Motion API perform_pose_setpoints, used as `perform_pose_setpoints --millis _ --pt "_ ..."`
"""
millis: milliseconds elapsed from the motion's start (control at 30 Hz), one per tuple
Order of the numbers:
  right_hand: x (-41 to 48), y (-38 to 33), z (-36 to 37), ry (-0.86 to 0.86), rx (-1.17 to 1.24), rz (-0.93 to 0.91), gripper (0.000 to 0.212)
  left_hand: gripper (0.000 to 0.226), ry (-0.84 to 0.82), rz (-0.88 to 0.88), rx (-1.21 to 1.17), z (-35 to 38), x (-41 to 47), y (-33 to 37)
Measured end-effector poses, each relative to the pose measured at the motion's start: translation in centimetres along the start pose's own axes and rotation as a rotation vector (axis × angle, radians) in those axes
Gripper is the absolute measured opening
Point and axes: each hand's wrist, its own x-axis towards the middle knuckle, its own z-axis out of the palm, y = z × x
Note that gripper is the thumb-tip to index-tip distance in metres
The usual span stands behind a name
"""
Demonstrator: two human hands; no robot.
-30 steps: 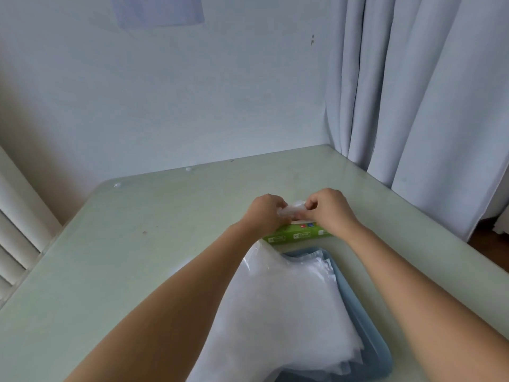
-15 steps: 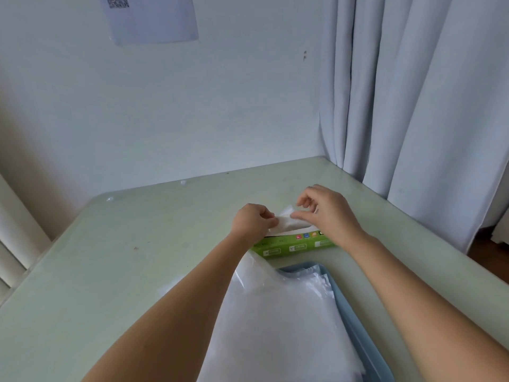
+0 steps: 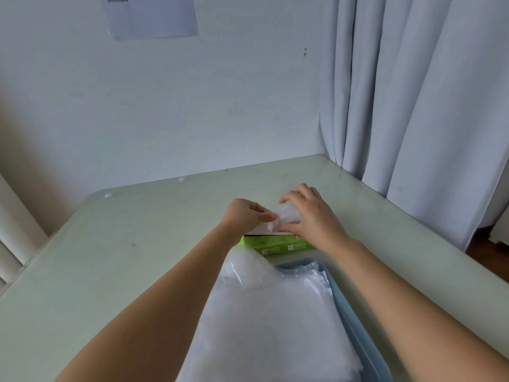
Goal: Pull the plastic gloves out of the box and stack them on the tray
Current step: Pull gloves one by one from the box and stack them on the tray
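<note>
A green glove box (image 3: pixel 278 246) lies on the pale green table, just beyond a blue tray (image 3: pixel 355 323). A stack of clear plastic gloves (image 3: pixel 270 321) covers most of the tray and hangs over its left side. Above the box opening, a crumpled clear glove (image 3: pixel 286 216) sticks up. My left hand (image 3: pixel 245 216) pinches its left end with thumb and fingers. My right hand (image 3: pixel 311 213) curls round the glove's right side, its heel over the box top. The box opening is mostly hidden by both hands.
The table (image 3: pixel 124 257) stands in a corner, with the wall behind it and grey curtains (image 3: pixel 413 92) along its right edge. A paper sheet (image 3: pixel 151 15) hangs on the wall. A radiator or shutter shows at the far left edge.
The glove has come further up out of the box between both hands. My right hand has closed more around it. The view has tilted slightly upward.
</note>
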Motion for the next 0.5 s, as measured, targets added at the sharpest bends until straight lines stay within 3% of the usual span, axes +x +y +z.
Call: perform_pose_setpoints --millis 100,200,300,500 --pt "-0.1 0.9 0.1 -0.059 0.103 0.16 0.078 0.014 -0.003 0.023 0.025 -0.1 -0.3 0.0" --pt "-0.4 1.7 -0.2 -0.206 0.251 0.301 0.084 0.017 0.003 0.035 0.043 -0.1 -0.4 0.2" --pt "-0.6 1.4 -1.0 -0.29 0.282 0.299 0.082 0.016 0.013 0.016 -0.044 -0.4 -0.4 0.0" --pt "-0.6 0.9 -1.5 -0.401 0.084 0.262 0.081 0.013 0.025 0.018 -0.237 -0.1 -1.0 -1.1"
